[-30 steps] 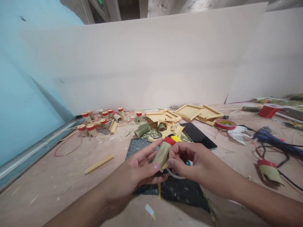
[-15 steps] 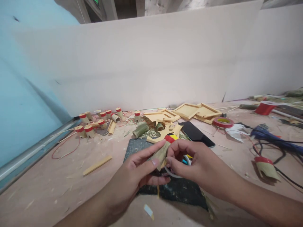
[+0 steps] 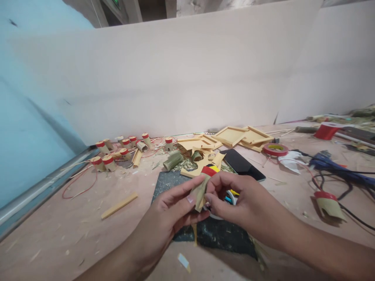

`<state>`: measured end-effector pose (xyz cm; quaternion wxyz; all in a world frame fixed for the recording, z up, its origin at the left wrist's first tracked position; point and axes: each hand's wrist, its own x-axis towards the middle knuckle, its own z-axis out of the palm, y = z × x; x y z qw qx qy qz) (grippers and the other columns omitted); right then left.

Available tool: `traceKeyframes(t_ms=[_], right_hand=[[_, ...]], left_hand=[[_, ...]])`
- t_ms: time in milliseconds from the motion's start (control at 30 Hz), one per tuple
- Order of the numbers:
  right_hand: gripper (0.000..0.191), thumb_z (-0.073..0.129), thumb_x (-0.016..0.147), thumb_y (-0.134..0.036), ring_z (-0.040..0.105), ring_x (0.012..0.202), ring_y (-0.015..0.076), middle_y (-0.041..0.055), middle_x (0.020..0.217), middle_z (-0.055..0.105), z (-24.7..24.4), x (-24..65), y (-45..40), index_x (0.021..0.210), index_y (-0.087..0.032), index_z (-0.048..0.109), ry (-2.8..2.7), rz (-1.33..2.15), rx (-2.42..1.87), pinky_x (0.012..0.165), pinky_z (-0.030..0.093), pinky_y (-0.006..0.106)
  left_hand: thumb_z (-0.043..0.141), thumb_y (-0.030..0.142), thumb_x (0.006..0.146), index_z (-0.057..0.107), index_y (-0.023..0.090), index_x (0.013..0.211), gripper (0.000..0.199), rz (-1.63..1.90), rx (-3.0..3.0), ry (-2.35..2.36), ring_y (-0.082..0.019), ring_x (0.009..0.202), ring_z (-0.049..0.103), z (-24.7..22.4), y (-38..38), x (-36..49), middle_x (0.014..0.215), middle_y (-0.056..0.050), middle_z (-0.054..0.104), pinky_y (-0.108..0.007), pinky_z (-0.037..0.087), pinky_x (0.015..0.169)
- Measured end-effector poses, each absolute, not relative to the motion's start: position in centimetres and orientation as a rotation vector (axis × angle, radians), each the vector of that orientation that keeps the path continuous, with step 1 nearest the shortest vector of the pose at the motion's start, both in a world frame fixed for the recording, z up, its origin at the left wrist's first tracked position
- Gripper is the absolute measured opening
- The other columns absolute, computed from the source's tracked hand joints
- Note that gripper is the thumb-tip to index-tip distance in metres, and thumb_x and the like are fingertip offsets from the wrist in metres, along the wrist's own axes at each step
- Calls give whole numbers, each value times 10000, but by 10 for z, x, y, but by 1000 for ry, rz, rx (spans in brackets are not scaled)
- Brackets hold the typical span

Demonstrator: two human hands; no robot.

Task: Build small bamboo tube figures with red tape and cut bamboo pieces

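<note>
Between my two hands is a short bamboo tube (image 3: 199, 192) with a red band at its far end, tilted over a dark mat (image 3: 216, 237). My left hand (image 3: 175, 208) is closed round the tube from the left, thumb on top. At the tube's right side, my right hand (image 3: 231, 195) has thumb and forefinger pinched together; whatever they hold, if anything, is hidden. Under the right hand shows part of a white round container (image 3: 232, 197) with blue and yellow bits. Beyond the tube lie a cut wooden piece (image 3: 193, 171) and a black phone (image 3: 243, 164).
Several red-topped bamboo tubes (image 3: 108, 162) stand at the left back. Wooden frames (image 3: 231, 136) lie by the wall. Rightward are a roll of tape (image 3: 275, 149), a red ribbon spool (image 3: 326, 130), black cables (image 3: 348, 193) and another red-banded tube (image 3: 329, 207). A wood strip (image 3: 119, 205) lies left.
The fingers of my left hand have shifted slightly under the tube, which has turned a little. The right hand stays pinched at its side. The whole view has moved slightly.
</note>
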<state>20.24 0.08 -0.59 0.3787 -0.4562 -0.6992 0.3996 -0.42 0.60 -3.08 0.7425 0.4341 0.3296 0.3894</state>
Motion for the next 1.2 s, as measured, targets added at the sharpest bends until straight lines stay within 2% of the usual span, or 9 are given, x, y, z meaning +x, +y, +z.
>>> traceKeyframes(t_ms=[167, 333, 500, 800, 933, 1067, 1200], right_hand=[[147, 634, 910, -274, 587, 689, 164, -26, 735, 668, -7, 202, 0, 767, -245, 621, -1787, 1022, -1187, 651, 458, 285], [158, 625, 914, -249, 578, 671, 156, -36, 717, 651, -6, 200, 2, 757, -248, 610, -1796, 969, -1165, 622, 432, 280], [160, 631, 919, -224, 586, 667, 151, -40, 710, 646, -7, 202, 0, 762, -248, 613, -1840, 930, -1173, 612, 414, 279], [150, 619, 896, -236, 591, 648, 155, -33, 695, 654, -5, 202, 0, 748, -252, 608, -1835, 934, -1163, 606, 422, 283], [150, 609, 892, -232, 587, 646, 151, -33, 696, 657, -5, 200, 0, 743, -248, 606, -1832, 930, -1161, 609, 426, 280], [142, 611, 892, -231, 593, 646, 152, -32, 698, 660, -5, 200, 0, 751, -247, 622, -1832, 950, -1177, 603, 423, 281], [139, 617, 893, -237, 600, 655, 153, -33, 706, 668, -4, 201, -1, 754, -248, 625, -1832, 961, -1168, 611, 428, 280]], left_hand=[[832, 323, 990, 773, 351, 1386, 402, 849, 976, 759, -296, 1357, 692, -31, 7, -5, 1416, -57, 776, -331, 644, 1019], [866, 283, 960, 595, 492, 1539, 672, 871, 970, 760, -300, 1256, 745, -28, 6, -5, 1533, -44, 692, -350, 700, 883], [874, 315, 951, 715, 383, 1458, 536, 843, 986, 802, -312, 1242, 735, -28, 5, -5, 1448, -88, 745, -303, 701, 821], [871, 316, 955, 738, 422, 1417, 493, 844, 982, 803, -253, 1154, 737, -27, 4, -6, 1431, -58, 747, -297, 714, 801], [875, 337, 952, 753, 398, 1405, 473, 858, 966, 820, -219, 1054, 749, -26, 4, -5, 1367, -75, 771, -317, 723, 801], [884, 303, 943, 761, 420, 1383, 472, 859, 967, 819, -184, 979, 741, -26, 4, -5, 1373, -59, 771, -302, 725, 769], [888, 306, 939, 748, 415, 1403, 496, 857, 977, 830, -189, 982, 739, -26, 5, -5, 1361, -69, 772, -313, 728, 773]])
